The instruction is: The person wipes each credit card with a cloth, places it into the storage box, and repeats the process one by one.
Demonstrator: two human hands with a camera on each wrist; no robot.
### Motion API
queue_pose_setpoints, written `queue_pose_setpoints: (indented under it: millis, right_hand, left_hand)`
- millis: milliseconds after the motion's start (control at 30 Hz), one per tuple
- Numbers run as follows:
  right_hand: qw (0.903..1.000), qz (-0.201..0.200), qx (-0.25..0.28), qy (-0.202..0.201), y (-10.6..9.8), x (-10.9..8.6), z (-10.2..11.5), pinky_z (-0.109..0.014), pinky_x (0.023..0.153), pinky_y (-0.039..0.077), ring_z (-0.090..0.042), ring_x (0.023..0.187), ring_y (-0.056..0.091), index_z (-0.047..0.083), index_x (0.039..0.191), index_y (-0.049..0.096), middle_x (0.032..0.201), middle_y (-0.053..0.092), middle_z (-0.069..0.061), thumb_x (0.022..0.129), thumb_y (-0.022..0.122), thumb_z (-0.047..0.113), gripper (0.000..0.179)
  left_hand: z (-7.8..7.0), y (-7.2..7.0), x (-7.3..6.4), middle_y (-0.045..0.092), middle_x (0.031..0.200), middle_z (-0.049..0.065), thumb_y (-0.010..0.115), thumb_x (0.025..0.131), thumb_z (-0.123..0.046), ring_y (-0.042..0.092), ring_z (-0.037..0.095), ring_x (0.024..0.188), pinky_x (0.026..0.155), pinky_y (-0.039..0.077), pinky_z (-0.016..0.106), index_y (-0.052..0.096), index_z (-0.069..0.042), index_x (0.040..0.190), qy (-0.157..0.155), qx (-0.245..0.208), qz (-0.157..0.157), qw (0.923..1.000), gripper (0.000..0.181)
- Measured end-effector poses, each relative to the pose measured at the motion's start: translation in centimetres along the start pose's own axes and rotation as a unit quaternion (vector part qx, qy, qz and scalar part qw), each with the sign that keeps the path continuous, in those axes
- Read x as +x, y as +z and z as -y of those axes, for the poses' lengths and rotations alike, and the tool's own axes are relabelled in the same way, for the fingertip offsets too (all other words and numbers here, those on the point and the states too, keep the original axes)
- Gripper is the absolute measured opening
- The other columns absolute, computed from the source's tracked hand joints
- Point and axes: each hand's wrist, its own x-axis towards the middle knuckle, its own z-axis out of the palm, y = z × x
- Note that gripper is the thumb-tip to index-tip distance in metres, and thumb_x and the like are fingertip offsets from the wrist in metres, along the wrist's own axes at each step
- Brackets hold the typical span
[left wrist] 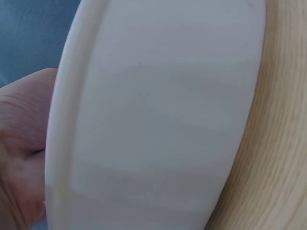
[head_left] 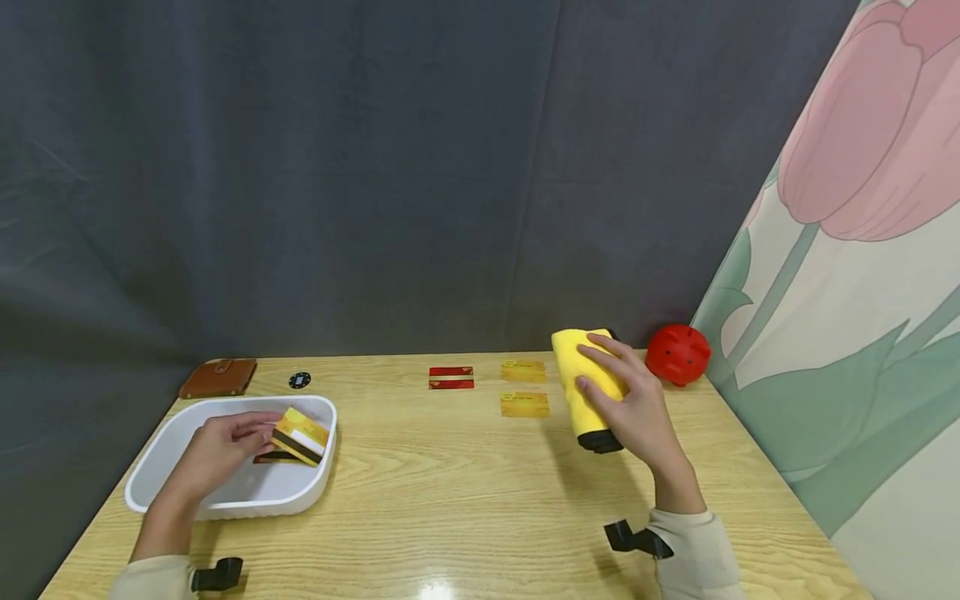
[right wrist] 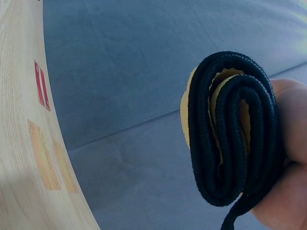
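Note:
In the head view my left hand (head_left: 225, 446) reaches over the white tub (head_left: 150, 479) and pinches a yellow card (head_left: 303, 433) with a dark stripe and a white strip. Below that card another card (head_left: 273, 457) with a red edge lies in the tub. The tub's wall (left wrist: 158, 120) fills most of the left wrist view and hides my left fingers. On the right, my right hand (head_left: 637, 404) grips a rolled yellow cloth (head_left: 573, 383) with black edging, held up over the table. Its coiled black end (right wrist: 235, 129) faces the right wrist camera.
Two yellow cards (head_left: 525, 405) and a red card (head_left: 451, 372) with a pale band lie at the table's middle back. A red piggy bank (head_left: 678, 355) stands at back right. A brown wallet (head_left: 217, 377) and black chip (head_left: 299, 380) lie behind the tub. A dark curtain (head_left: 375, 183) hangs behind.

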Motion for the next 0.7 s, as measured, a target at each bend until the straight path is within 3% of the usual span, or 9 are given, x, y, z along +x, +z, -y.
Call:
queue_pose_setpoints:
  millis: [433, 700]
  right_hand:
    - [0.9999, 0.005, -0.007, 0.008, -0.01, -0.02, 0.11, -0.005, 0.086, 0.044, -0.03, 0.132, 0.055, 0.013, 0.132, 0.072, 0.148, 0.059, -0.007, 0.092, 0.077, 0.008, 0.04]
    - [0.9999, 0.006, -0.008, 0.011, -0.01, 0.04, 0.17, -0.006, 0.085, 0.045, -0.028, 0.131, 0.054, 0.014, 0.132, 0.072, 0.148, 0.058, -0.006, 0.091, 0.077, 0.008, 0.041]
  left_hand:
    - [0.68, -0.5, -0.18, 0.073, 0.119, 0.027, 0.06, 0.101, 0.003, 0.07, 0.0, 0.082, 0.072, 0.063, 0.025, 0.062, 0.014, 0.132, 0.012, 0.012, 0.03, 0.9994, 0.033]
    - [0.76, -0.69, -0.14, 0.073, 0.118, 0.027, 0.062, 0.1, 0.001, 0.073, 0.003, 0.084, 0.076, 0.064, 0.027, 0.061, 0.015, 0.131, -0.005, 0.001, 0.032, 0.9995, 0.034]
